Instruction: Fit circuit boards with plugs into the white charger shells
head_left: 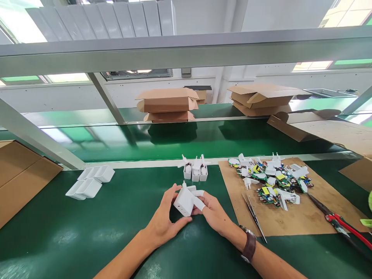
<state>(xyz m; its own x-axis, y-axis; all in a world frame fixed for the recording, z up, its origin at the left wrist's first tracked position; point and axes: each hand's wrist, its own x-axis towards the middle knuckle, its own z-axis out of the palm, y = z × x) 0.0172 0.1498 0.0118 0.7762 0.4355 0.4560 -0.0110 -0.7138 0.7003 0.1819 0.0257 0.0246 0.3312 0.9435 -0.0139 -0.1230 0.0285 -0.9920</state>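
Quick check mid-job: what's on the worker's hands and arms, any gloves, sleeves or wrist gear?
No gloves and no sleeves in view: both forearms are bare. The left hand wears nothing. The right hand has white finger cots on two fingers, and a watch with a brown leather strap and metal case on its wrist.

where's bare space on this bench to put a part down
Bare green mat between the white shells and the left hand; also the cardboard sheet between tweezers and cutters. Crowded: the parts heap, and the charger that hand and the right hand grip.
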